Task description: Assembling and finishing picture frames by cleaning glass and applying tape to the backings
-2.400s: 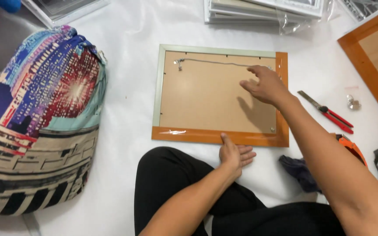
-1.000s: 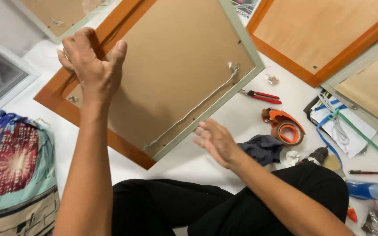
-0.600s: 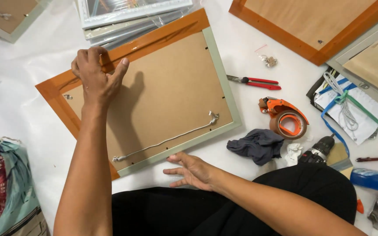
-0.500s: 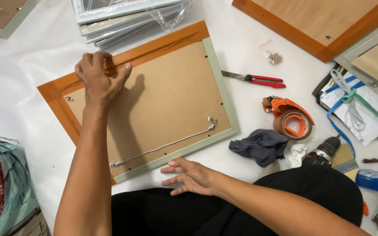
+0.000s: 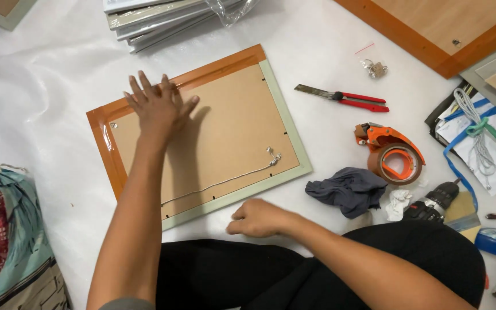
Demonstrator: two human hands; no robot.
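**Frame face-down on the sheet, wire strung across its back**

Left hand (image 5: 159,106): flat, fingers spread wide, palm pressing on the upper edge of the picture frame (image 5: 199,135). Nothing gripped; it only bears down.

Right hand (image 5: 258,218): loosely curled, knuckles on the white floor sheet (image 5: 58,63) just below the frame's lower edge. It looks empty, though the fingers are folded under, so I cannot be fully sure.

The frame lies back-side up, tilted a little, directly in front of the seated person's knees. Brown backing board is in place. Two edges show orange, two pale green. A hanging wire (image 5: 219,183) runs slack along the lower part of the back to a small fitting (image 5: 275,156) near the right side; its left end is too fine to make out. My reading: backing and wire are on, and the frame looks laid flat for pressing or checking. Whether anything remains I cannot judge.

Round about, to the right and apart from the frame: red-handled utility knife (image 5: 343,97), orange tape dispenser (image 5: 391,152), dark cloth (image 5: 345,189), cordless drill (image 5: 434,204). Stack of wrapped frames (image 5: 156,17) above.
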